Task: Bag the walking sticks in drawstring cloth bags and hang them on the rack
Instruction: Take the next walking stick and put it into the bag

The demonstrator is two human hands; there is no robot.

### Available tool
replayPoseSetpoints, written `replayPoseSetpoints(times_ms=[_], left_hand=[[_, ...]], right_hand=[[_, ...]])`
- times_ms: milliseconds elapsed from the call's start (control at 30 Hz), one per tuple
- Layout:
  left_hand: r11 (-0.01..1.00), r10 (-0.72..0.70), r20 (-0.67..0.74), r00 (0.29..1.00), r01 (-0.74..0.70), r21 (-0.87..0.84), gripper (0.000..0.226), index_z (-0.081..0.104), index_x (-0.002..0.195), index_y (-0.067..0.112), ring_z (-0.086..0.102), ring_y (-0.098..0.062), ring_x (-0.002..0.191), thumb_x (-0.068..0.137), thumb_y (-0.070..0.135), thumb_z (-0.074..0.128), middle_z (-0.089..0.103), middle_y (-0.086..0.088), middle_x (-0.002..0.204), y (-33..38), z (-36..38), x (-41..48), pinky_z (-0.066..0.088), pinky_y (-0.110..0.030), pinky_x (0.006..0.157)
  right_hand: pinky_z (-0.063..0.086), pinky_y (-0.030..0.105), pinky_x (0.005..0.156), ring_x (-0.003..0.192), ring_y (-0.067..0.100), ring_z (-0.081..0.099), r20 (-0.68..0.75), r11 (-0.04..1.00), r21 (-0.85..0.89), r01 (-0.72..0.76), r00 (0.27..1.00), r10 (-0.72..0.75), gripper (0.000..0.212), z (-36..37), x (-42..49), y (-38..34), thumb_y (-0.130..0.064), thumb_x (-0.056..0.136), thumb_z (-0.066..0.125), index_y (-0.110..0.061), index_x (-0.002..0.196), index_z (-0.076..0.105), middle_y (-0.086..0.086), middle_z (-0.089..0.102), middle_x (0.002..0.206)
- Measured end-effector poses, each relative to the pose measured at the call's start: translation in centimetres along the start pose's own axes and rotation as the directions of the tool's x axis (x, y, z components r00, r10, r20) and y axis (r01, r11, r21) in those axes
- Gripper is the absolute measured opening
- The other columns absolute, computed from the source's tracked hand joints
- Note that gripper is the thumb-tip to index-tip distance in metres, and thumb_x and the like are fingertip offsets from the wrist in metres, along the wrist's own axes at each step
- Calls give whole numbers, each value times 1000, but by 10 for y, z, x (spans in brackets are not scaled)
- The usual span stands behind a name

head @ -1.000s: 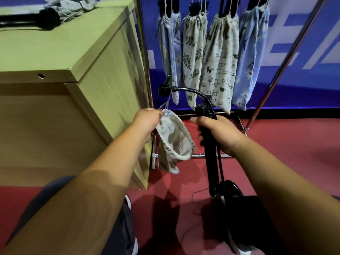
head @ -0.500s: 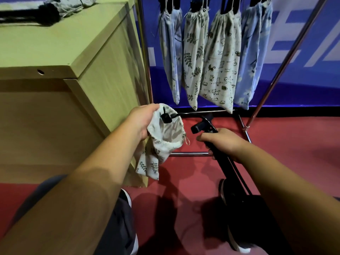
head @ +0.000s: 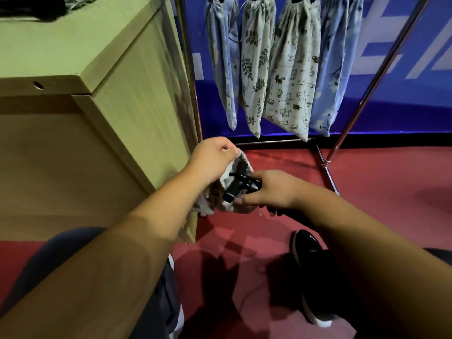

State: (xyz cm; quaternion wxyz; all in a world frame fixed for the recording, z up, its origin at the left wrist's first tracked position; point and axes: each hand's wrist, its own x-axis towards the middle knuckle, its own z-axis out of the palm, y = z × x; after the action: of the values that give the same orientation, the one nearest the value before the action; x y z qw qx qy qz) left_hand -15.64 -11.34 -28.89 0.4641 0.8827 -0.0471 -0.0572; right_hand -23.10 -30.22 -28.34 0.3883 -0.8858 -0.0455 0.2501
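My left hand pinches the rim of a white leaf-print drawstring bag and holds its mouth open just right of the cabinet corner. My right hand grips a black folded walking stick, whose front end lies inside the bag's mouth. The rest of the stick is hidden under my right hand and arm. Behind, several filled cloth bags hang from a metal rack; their tops are cut off by the frame.
A light wooden cabinet stands close on the left, with a dark object and grey cloth on top. The floor is red carpet. My black shoe is below the hands. A blue wall stands behind the rack.
The stick's curved end has gone down into the bag. My right hand slid forward to the bag's mouth. Both hands sit lower in the frame and closer together.
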Motion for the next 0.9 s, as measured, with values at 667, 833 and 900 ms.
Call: replayPoseSetpoints(times_ms=[667, 833, 900], left_hand=[[994, 103, 259, 960, -92, -54, 8, 81, 90, 26, 60, -7, 71, 95, 31, 77, 75, 3, 83, 25, -5, -22, 50, -27, 70], [994, 101, 191, 976, -91, -61, 5, 81, 93, 26, 60, -3, 72, 95, 29, 77, 77, 4, 88, 20, 0, -20, 50, -25, 73], [979, 38, 200, 979, 3, -204, 8, 82, 99, 20, 65, -10, 77, 96, 26, 77, 79, -6, 91, 25, 9, -25, 54, -31, 79]], right_hand=[[63, 36, 55, 54, 19, 56, 231, 647, 661, -379, 924, 305, 10, 1, 15, 5, -17, 103, 67, -9, 103, 62, 7, 53, 67], [68, 46, 67, 69, 27, 71, 326, 555, 716, -423, 906, 270, 14, 1, 19, -3, -15, 109, 55, -5, 103, 63, 13, 70, 72], [67, 41, 63, 67, 27, 75, 252, 550, 745, -376, 923, 290, 20, 6, 28, -3, -15, 112, 50, -3, 108, 66, 15, 74, 76]])
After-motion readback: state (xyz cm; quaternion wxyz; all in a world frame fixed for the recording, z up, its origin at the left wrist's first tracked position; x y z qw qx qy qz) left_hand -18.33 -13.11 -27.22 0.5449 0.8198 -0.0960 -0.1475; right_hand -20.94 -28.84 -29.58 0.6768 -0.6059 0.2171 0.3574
